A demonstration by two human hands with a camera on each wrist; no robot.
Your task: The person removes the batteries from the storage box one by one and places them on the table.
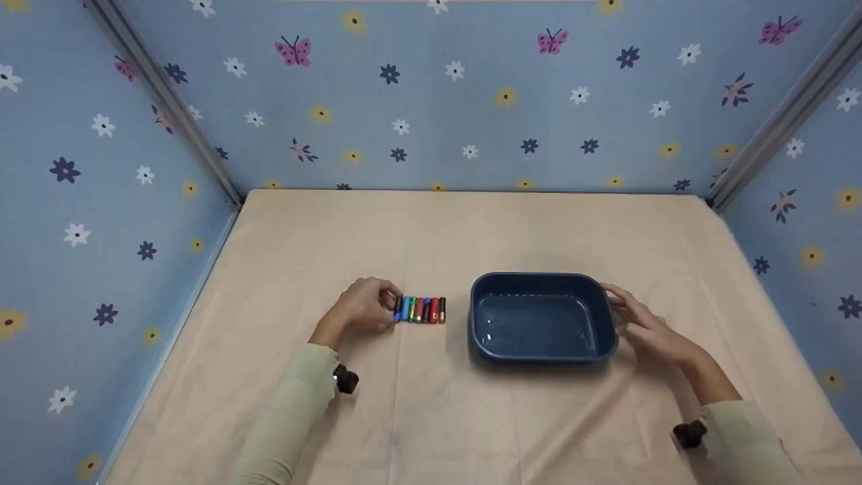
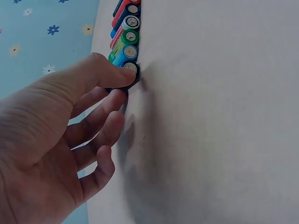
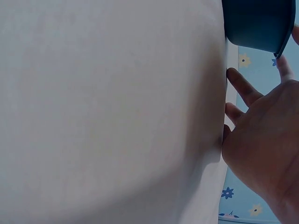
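Note:
Several AA-size batteries (image 1: 425, 310) in different colours lie side by side in a short row on the cloth. At the row's left end, my left hand (image 1: 363, 303) pinches a black-and-blue battery (image 2: 131, 68); the thumb lies on its flat end in the left wrist view, while the other fingers curl loosely. To the right of the row stands a dark blue rectangular container (image 1: 544, 330) with nothing inside. My right hand (image 1: 652, 335) touches its right wall, fingers mostly extended. In the right wrist view, that hand's fingertips lie near the container's rim and the cloth.
A beige cloth (image 1: 323, 236) with creases covers the table. Blue flower-patterned walls (image 1: 438, 101) enclose the back and both sides, with grey posts (image 1: 168, 94) at the corners. Small dark devices (image 1: 346, 380) are strapped to both wrists.

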